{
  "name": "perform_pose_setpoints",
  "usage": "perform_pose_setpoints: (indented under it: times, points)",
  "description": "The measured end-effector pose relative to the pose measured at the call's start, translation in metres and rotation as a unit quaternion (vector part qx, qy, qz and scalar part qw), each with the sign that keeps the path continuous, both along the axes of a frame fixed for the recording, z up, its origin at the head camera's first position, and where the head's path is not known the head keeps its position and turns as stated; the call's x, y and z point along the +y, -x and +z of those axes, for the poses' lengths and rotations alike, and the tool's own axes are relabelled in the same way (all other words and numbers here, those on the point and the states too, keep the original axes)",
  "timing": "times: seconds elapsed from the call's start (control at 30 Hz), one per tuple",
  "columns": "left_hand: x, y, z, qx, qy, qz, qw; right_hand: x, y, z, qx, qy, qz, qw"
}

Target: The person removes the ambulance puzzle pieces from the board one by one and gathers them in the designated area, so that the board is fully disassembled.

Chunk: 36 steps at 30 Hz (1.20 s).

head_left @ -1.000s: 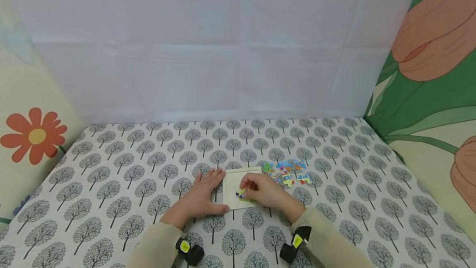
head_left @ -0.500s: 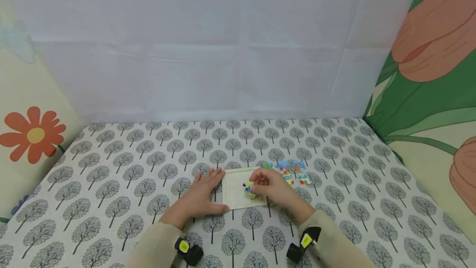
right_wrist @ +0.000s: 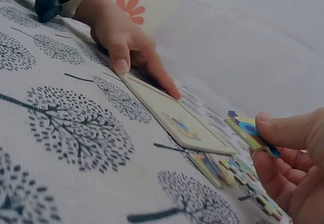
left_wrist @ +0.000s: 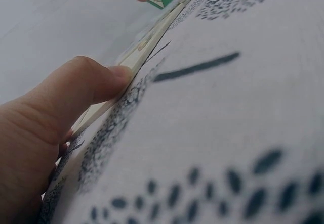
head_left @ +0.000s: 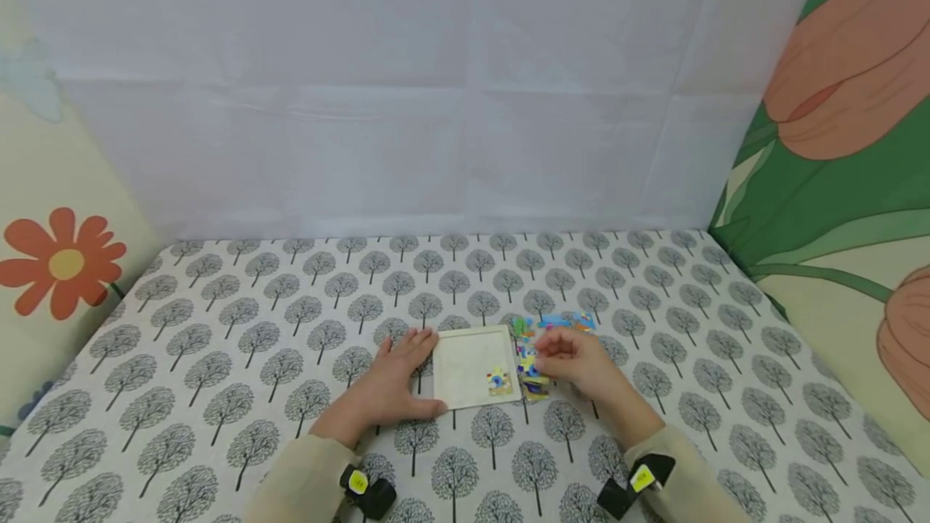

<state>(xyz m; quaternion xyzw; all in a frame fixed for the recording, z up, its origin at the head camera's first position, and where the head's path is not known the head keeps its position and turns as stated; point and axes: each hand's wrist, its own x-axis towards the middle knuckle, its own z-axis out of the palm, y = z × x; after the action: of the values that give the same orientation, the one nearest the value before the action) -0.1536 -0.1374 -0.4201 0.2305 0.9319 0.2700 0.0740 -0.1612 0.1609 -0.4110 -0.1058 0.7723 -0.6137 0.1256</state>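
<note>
A pale, shallow puzzle tray lies on the tree-print cloth. My left hand rests along its left edge, fingers extended, with the thumb pressing the near corner in the left wrist view. One colourful puzzle piece lies inside the tray's near right corner. Just right of the tray, my right hand pinches another puzzle piece, yellow and blue, between thumb and fingers above the cloth. Beneath it, a loose piece sits against the tray's right side. The right hand partly covers the other pieces.
Several loose puzzle pieces lie on the cloth to the right of the tray and behind my right hand. A white sheet hangs behind the table. Flower-print panels flank both sides.
My right hand has moved right, from over the tray to beside its right edge, still pinching a piece. The piece in the tray's corner is now uncovered. My left hand stays put.
</note>
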Motion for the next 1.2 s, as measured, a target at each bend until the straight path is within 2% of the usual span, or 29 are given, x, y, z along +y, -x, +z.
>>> perform_pose_setpoints:
  times: [0.17, 0.43, 0.57, 0.63, 0.7, 0.77, 0.87, 0.93, 1.1, 1.2]
  points:
    - [0.0, 0.0, 0.0, 0.001, 0.007, 0.001, 1.0, 0.012, -0.004, -0.001, -0.024, -0.009, -0.028, 0.9993]
    - [0.0, 0.0, -0.001, 0.003, 0.006, 0.002, 1.0, 0.028, -0.009, -0.001, -0.019, -0.045, -0.036, 0.9982]
    - [0.0, 0.001, -0.002, 0.009, 0.008, 0.001, 0.9999, 0.03, -0.009, -0.002, -0.027, -0.054, -0.058, 0.9965]
    - [0.0, 0.001, -0.002, 0.009, 0.009, 0.002, 0.9999, 0.029, -0.009, -0.003, -0.021, -0.067, -0.068, 0.9952]
    - [0.0, 0.0, -0.001, 0.01, 0.008, 0.001, 0.9999, 0.03, -0.01, -0.003, 0.001, -0.101, -0.069, 0.9925]
    - [0.001, 0.0, -0.001, 0.01, 0.007, 0.001, 0.9999, 0.029, -0.011, -0.003, 0.034, -0.152, -0.067, 0.9855]
    - [0.001, 0.0, 0.0, 0.012, 0.006, -0.001, 0.9999, 0.028, -0.014, 0.001, 0.084, -0.232, -0.063, 0.9669]
    - [0.0, 0.0, 0.0, 0.013, 0.004, -0.003, 0.9999, 0.026, -0.016, 0.003, 0.1, -0.269, -0.069, 0.9554]
    - [0.0, 0.0, 0.0, 0.014, 0.004, -0.003, 0.9999, 0.02, -0.017, 0.006, 0.108, -0.319, -0.08, 0.938]
    - [-0.001, 0.0, -0.001, 0.012, 0.004, -0.001, 0.9999, 0.019, -0.017, 0.005, 0.103, -0.327, -0.087, 0.9355]
